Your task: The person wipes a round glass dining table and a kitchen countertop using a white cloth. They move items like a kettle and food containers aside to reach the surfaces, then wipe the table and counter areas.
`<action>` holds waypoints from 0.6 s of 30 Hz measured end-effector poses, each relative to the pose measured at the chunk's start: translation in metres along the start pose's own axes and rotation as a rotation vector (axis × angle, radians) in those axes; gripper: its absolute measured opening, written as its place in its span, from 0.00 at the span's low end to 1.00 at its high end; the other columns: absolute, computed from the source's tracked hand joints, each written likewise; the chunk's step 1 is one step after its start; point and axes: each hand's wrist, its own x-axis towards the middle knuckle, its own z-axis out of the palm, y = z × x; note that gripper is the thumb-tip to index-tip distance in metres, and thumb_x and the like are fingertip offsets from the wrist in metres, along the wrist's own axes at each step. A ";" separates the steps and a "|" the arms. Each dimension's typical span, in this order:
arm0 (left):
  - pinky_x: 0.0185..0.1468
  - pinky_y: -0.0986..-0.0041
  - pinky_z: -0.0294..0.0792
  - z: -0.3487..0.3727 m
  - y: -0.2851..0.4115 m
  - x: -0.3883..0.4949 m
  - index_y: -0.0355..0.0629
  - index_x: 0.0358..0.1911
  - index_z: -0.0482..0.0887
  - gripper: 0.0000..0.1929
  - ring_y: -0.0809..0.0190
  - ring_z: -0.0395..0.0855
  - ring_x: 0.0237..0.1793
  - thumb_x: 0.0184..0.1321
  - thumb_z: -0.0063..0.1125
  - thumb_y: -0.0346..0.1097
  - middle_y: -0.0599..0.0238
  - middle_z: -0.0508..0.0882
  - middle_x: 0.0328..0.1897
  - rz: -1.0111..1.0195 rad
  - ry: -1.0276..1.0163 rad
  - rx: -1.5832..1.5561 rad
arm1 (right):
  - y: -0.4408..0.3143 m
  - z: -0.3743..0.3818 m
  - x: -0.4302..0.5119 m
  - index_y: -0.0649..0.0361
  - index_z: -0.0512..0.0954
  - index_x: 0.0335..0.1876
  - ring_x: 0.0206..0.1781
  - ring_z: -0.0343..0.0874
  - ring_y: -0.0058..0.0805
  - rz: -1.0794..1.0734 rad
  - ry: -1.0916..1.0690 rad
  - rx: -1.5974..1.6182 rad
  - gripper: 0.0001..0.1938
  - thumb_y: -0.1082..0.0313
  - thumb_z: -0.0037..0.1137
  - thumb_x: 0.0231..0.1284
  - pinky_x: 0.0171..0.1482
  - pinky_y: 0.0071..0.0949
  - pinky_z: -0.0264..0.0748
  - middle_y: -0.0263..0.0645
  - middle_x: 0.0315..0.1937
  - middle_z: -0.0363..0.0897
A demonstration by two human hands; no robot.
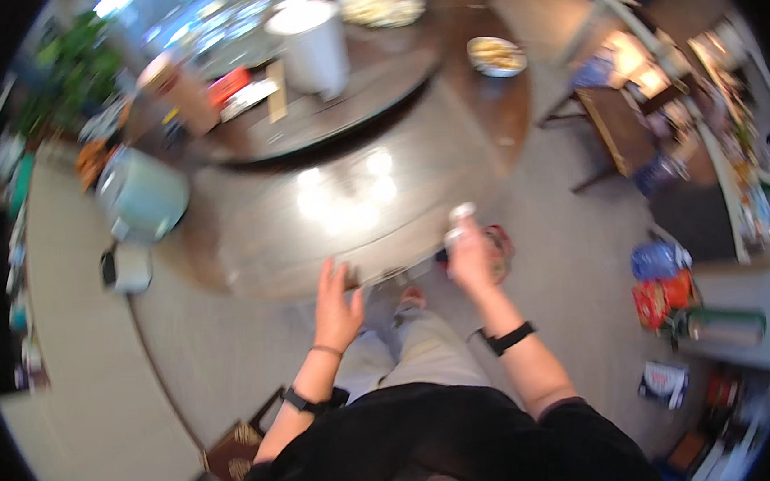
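My left hand [335,315] is just off the near edge of a round wooden table [270,243], its fingers apart and nothing in it. My right hand [471,257] is closed around a small white thing [462,211], which looks like crumpled tissue. Blur hides exactly what it is. The hand is by the table's near right edge. A glossy sheet covers the near part of the table and mirrors the ceiling lights. Farther back stands a round dark turntable [374,105], bearing a tall white cylindrical container [312,49].
A bowl of yellowish food [496,57] sits at the table's right. At its left stand a pale green canister [144,195] and a brown cylinder [180,94]. The turntable also holds a red packet [229,85] and a clear bag [383,0]. A wooden chair [610,128] stands right.
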 end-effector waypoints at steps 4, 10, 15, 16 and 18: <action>0.73 0.58 0.59 -0.039 -0.042 -0.039 0.32 0.61 0.71 0.27 0.37 0.60 0.72 0.56 0.61 0.30 0.37 0.63 0.72 -0.140 0.005 -0.036 | 0.046 0.026 0.050 0.71 0.62 0.69 0.75 0.56 0.52 -0.210 0.116 -0.254 0.26 0.78 0.37 0.63 0.76 0.40 0.49 0.58 0.71 0.60; 0.75 0.57 0.56 -0.082 -0.106 -0.117 0.32 0.63 0.70 0.29 0.37 0.56 0.75 0.57 0.61 0.31 0.38 0.59 0.75 -0.283 0.177 0.015 | 0.008 0.178 -0.027 0.68 0.63 0.69 0.78 0.51 0.54 -0.392 -0.162 -0.519 0.28 0.78 0.39 0.59 0.77 0.53 0.39 0.58 0.74 0.55; 0.75 0.57 0.56 -0.103 -0.121 -0.151 0.33 0.63 0.71 0.28 0.38 0.55 0.75 0.57 0.61 0.32 0.39 0.59 0.75 -0.375 0.232 0.009 | -0.060 0.258 -0.084 0.66 0.68 0.66 0.77 0.54 0.53 -0.542 -0.458 -0.326 0.28 0.81 0.39 0.55 0.77 0.48 0.43 0.56 0.72 0.61; 0.74 0.57 0.56 -0.104 -0.124 -0.156 0.33 0.63 0.71 0.28 0.38 0.56 0.75 0.57 0.61 0.32 0.39 0.59 0.75 -0.380 0.262 0.007 | -0.063 0.263 -0.084 0.66 0.69 0.66 0.75 0.57 0.53 -0.585 -0.512 -0.212 0.28 0.81 0.38 0.56 0.77 0.45 0.47 0.55 0.70 0.63; 0.74 0.57 0.57 -0.107 -0.129 -0.159 0.34 0.63 0.71 0.28 0.39 0.58 0.74 0.58 0.61 0.32 0.41 0.59 0.75 -0.381 0.325 0.002 | -0.085 0.267 -0.076 0.65 0.70 0.66 0.72 0.63 0.50 -0.376 -0.726 0.082 0.27 0.82 0.36 0.59 0.75 0.41 0.54 0.53 0.67 0.68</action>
